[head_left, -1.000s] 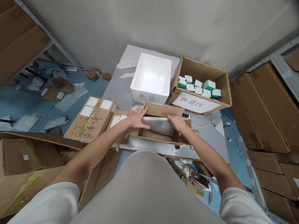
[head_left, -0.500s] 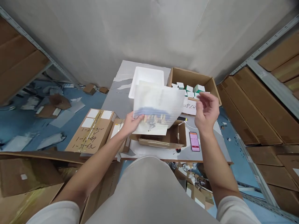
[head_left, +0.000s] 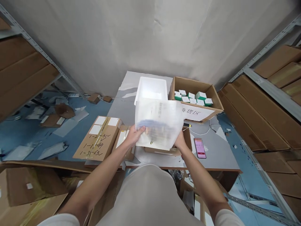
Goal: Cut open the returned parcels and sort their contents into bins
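Observation:
In my left hand (head_left: 134,134) I hold a pale, flat printed sheet or bag (head_left: 160,122), pinched at its lower left edge with my thumb on the front. Blurred blue and yellowish print shows across its lower half. My right hand (head_left: 180,141) reaches behind its lower right edge. The fingers of that hand are hidden, so its grip does not show. Below and behind the sheet stands an open cardboard box (head_left: 188,138), largely covered by it. A white plastic tray (head_left: 138,91) sits just beyond.
A carton (head_left: 217,103) holding several white-and-green small boxes stands at the table's back right. A phone (head_left: 200,148) lies right of the open box, near a cable (head_left: 207,131). Taped cartons (head_left: 96,138) stand at left. Shelves with boxes (head_left: 263,116) flank both sides.
My right hand has come down and left from the raised position beside the carton to the sheet's right edge. The view has shifted slightly, and the sheet now faces me more squarely.

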A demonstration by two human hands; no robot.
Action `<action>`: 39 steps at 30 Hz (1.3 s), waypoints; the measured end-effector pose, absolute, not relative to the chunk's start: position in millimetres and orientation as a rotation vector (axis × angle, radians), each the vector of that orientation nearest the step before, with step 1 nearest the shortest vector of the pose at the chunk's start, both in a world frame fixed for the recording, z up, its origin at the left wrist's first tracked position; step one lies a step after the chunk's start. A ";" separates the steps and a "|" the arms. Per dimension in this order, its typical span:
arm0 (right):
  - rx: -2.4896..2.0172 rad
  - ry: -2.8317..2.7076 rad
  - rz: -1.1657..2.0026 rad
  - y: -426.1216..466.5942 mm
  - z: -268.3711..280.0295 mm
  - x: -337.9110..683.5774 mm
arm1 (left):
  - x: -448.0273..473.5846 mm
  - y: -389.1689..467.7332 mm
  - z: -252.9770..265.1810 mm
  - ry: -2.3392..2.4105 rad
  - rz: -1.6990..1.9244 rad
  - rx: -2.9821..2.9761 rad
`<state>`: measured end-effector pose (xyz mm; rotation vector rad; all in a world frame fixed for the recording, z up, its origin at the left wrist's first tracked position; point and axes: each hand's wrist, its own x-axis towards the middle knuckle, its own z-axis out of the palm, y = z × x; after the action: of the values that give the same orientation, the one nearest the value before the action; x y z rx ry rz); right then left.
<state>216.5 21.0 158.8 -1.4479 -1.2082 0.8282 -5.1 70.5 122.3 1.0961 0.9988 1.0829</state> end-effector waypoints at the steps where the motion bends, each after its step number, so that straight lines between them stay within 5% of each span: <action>1: -1.447 -1.213 0.837 22.3 158.0 216.9 | -6.5 71.3 122.7 0.998 1.075 1.114; 16: -1.093 -0.732 0.844 40.8 143.9 239.2 | -21.8 125.8 141.0 1.130 1.066 1.369; 22: -0.957 -0.553 0.721 42.7 157.8 268.9 | -65.2 146.9 111.6 1.430 1.091 1.334; 29: -0.948 -0.492 0.663 32.9 150.4 299.7 | -122.8 173.8 98.2 2.215 0.600 1.674; 39: -1.084 -0.517 0.757 18.9 120.3 289.4 | -80.5 168.1 105.1 2.035 0.214 1.757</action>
<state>289.4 18.9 120.3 -1.0841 -0.5166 0.7566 -80.5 168.1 105.1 1.7572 2.0349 0.2145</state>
